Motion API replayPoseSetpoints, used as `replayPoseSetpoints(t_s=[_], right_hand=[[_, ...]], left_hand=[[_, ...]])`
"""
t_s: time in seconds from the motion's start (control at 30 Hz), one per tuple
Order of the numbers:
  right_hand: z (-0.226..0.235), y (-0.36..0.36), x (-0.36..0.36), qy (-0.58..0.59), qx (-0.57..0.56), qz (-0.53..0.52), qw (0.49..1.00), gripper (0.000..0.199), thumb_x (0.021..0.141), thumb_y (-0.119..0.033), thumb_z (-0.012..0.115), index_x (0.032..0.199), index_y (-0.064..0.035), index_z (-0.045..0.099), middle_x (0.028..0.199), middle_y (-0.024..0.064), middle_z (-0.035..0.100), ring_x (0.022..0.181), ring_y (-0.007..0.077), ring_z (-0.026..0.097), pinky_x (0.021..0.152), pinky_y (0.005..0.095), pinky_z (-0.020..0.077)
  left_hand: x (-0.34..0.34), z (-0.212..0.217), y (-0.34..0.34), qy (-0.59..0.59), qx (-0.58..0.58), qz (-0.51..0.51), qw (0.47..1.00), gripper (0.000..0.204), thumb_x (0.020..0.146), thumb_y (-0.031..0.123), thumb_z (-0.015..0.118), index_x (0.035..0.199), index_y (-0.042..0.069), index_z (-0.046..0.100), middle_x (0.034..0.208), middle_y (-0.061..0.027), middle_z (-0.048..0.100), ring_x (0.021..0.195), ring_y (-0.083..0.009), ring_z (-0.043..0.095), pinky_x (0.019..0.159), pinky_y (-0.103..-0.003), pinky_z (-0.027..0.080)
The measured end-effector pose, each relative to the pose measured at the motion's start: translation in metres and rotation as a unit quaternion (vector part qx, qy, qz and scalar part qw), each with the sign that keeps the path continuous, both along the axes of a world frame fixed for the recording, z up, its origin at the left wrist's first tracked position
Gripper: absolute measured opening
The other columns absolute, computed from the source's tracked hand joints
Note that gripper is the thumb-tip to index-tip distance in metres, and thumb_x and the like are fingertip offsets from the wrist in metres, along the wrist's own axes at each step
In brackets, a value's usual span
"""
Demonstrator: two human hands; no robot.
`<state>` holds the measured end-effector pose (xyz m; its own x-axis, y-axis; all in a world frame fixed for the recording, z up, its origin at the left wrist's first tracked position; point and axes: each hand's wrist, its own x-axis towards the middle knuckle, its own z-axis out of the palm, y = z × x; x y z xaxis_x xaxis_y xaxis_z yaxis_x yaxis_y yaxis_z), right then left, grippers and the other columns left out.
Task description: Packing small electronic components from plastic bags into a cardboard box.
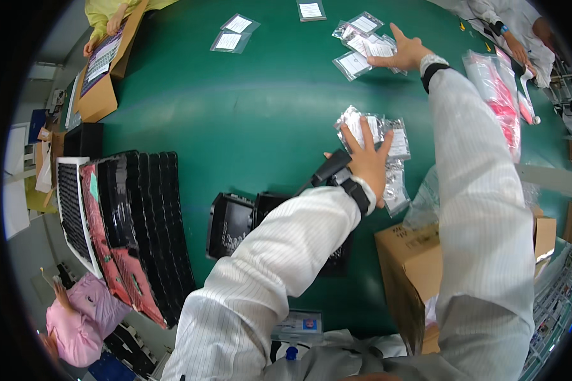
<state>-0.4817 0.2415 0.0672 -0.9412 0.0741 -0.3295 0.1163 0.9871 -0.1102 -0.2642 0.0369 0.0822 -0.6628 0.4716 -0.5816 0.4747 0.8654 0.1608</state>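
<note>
Fingers spread, my left hand (367, 164) lies over a near pile of small clear bags (398, 141) with white labels. The bags overlap, and part of the pile is hidden under the hand. Farther off, my right hand (405, 52) reaches over a second pile of labelled bags (366, 46), its thumb and a finger stretched apart at the pile's right edge. Nothing shows held in either hand. Both wrists wear dark bands. Two more labelled bags (234, 33) lie at the far left, and another single bag (311, 11) rests at the far middle.
Black parts bins (231, 223) stand left of my left forearm. Stacked black trays (152, 222) fill the left edge. An open carton (408, 257) sits between my arms. Pink and clear plastic bags (499, 95) lie right. Co-workers' hands (115, 22) show at the table's far corners.
</note>
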Motion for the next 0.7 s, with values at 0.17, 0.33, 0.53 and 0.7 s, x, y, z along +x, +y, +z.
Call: replayPoseSetpoints(t_s=[0.17, 0.33, 0.53, 0.7], right_hand=[[-0.037, -0.012, -0.036, 0.017, 0.013, -0.035, 0.999, 0.164, 0.046, -0.094, 0.082, 0.172, -0.0215, 0.005, 0.156, 0.0452, 0.034, 0.143, 0.057, 0.044, 0.113, 0.0594, 0.0446], [-0.041, -0.039, -0.062, -0.041, 0.027, 0.078, 0.996, 0.158, 0.043, -0.09, 0.085, 0.171, -0.0345, 0.01, 0.165, 0.0426, 0.016, 0.143, 0.0604, 0.043, 0.115, 0.0636, 0.0426], [-0.018, -0.084, -0.038, 0.003, 0.015, 0.096, 0.995, 0.097, 0.063, -0.04, 0.097, 0.148, -0.0235, 0.053, 0.142, 0.0238, 0.053, 0.115, 0.046, 0.067, 0.102, 0.0495, 0.0553], [-0.041, -0.09, 0.035, 0.144, -0.028, 0.181, 0.972, 0.025, 0.081, -0.01, 0.077, 0.106, -0.0077, 0.076, 0.109, 0.0197, 0.073, 0.11, 0.0367, 0.069, 0.096, 0.0474, 0.0579]], left_hand=[[0.015, -0.028, 0.0, 0.146, -0.038, -0.061, 0.987, 0.137, 0.068, 0.044, 0.095, 0.171, 0.036, 0.005, 0.17, -0.0377, 0.004, 0.144, -0.0713, 0.025, 0.083, -0.073, 0.056], [0.02, -0.037, 0.009, 0.197, -0.022, -0.09, 0.976, 0.087, 0.095, 0.031, 0.069, 0.17, 0.034, 0.023, 0.167, -0.0396, 0.015, 0.139, -0.0725, 0.034, 0.061, -0.061, 0.06], [0.015, -0.036, 0.005, 0.179, -0.007, -0.077, 0.981, 0.083, 0.093, 0.039, 0.072, 0.166, 0.026, 0.035, 0.164, -0.0356, 0.024, 0.137, -0.0713, 0.038, 0.062, -0.056, 0.063], [0.01, -0.045, -0.001, 0.204, 0.019, -0.065, 0.977, 0.087, 0.087, 0.037, 0.077, 0.163, 0.022, 0.039, 0.158, -0.0311, 0.036, 0.131, -0.0626, 0.048, 0.069, -0.049, 0.063]])
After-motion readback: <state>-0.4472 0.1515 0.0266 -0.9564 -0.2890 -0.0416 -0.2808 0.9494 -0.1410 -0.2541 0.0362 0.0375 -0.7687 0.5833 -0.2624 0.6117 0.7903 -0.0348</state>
